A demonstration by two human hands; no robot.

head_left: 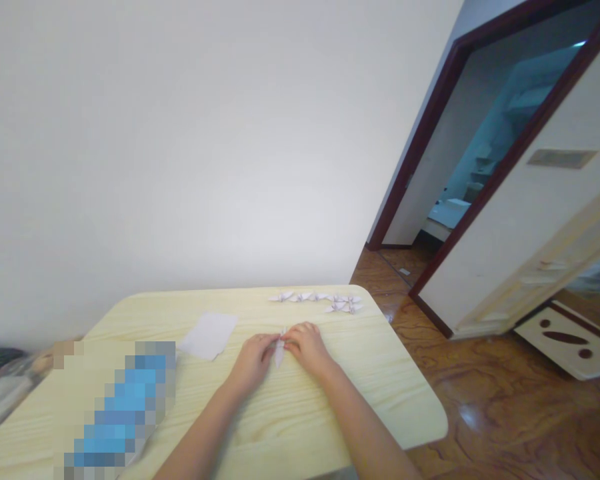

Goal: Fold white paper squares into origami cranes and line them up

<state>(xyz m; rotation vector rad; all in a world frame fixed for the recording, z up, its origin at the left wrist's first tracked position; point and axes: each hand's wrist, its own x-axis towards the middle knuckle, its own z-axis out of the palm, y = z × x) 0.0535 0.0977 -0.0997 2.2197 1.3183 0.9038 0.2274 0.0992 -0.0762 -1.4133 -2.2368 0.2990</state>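
A small white folded paper piece (279, 355), narrow and pointed toward me, is held between my two hands above the middle of the table. My left hand (256, 359) pinches it from the left, thumb and fingers closed at its upper part. From the other side my right hand (306, 345) grips the same part with its fingertips. Several small white folded paper figures (316, 297), with pointed ends like cranes, stand in rows near the table's far right edge. Left of my hands lies white square paper (210, 335), flat on the table; whether it is one sheet or a stack I cannot tell.
The pale wood-grain table (400, 400) has rounded corners, and its far edge is close to a white wall (205, 147). A pixelated blue object (125, 407) lies at the left. Beyond the right edge are a brown floor (485, 387), an open doorway and a low cabinet (565, 340).
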